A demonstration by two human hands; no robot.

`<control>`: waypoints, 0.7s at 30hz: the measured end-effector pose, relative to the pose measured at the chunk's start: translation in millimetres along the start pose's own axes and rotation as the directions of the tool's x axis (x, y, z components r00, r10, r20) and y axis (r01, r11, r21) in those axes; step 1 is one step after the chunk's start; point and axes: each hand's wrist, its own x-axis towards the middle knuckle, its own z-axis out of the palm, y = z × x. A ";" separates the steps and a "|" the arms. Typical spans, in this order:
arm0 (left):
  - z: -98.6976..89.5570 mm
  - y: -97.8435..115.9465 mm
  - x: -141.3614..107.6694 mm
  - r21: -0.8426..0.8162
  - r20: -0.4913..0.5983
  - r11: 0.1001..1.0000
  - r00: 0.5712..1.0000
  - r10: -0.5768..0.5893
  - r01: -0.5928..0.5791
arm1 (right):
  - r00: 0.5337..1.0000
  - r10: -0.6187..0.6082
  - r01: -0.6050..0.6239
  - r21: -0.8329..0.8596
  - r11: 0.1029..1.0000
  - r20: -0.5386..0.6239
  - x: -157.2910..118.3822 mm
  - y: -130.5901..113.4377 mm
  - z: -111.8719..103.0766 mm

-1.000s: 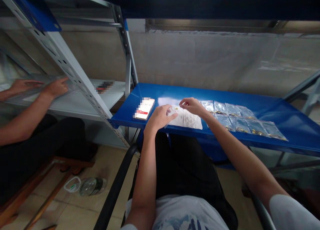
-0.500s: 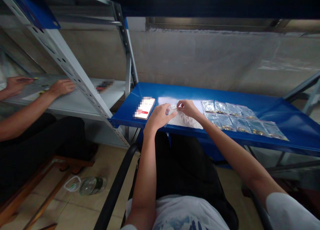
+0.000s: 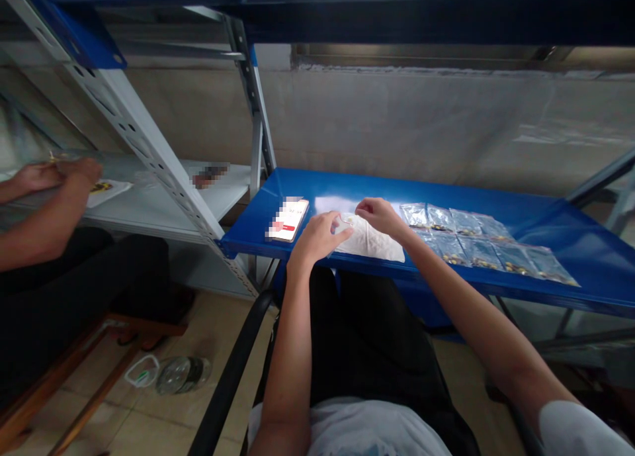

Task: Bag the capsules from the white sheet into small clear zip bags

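My left hand (image 3: 317, 237) rests over the blue steel shelf (image 3: 595, 264), its fingertips shut on a small clear plastic piece (image 3: 344, 224). My right hand (image 3: 381, 218) hovers just right of that piece, fingers curled, and anything tiny in them is hidden. A white sheet (image 3: 374, 241) lies under both hands. To its right lie several clear bags with small gold parts (image 3: 481, 241), set in rows. A phone (image 3: 288, 219) with a blurred screen sits left of my left hand.
A co-worker's hands (image 3: 64, 173) work over a grey metal shelf (image 3: 163, 204) behind a slotted upright (image 3: 159, 158). A white card (image 3: 106, 189) and a blurred dark object (image 3: 209, 176) lie there. A black chair arm (image 3: 233, 357) runs beside my left arm.
My right hand has drawn slightly back from the clear piece. The co-worker's hands have moved closer together, and a white card now shows beside them.
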 end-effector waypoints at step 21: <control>-1.4 -7.6 -1.0 -0.005 -0.028 1.000 1.000 -0.005 0.005 | 0.995 0.012 0.024 -0.338 0.941 0.104 7.8 -2.4 25.9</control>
